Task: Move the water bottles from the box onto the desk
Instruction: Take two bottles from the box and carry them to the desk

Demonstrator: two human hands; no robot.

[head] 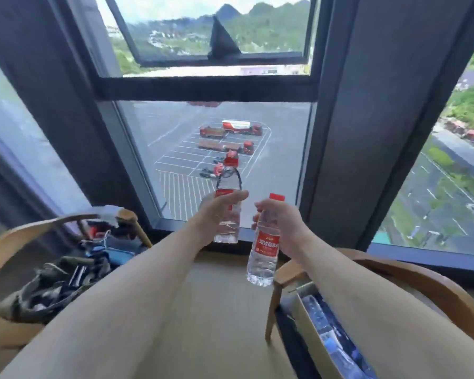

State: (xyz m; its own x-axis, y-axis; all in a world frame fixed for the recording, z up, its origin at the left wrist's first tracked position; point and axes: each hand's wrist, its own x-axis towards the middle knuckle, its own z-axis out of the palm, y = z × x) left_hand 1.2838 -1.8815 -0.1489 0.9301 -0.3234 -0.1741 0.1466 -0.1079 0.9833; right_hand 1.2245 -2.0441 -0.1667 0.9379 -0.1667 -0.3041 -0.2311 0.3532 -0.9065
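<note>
My left hand grips a clear water bottle with a red cap and red label, held upright in front of the window. My right hand grips a second clear water bottle with a red cap and red label, tilted slightly, lower and to the right of the first. Both bottles are in the air, close together. The cardboard box sits open on the chair at lower right, with blue-wrapped bottles inside. No desk is in view.
A wooden chair at the right holds the box. Another wooden chair at the left is piled with bags and clothes. A large dark-framed window is straight ahead. Beige floor lies between the chairs.
</note>
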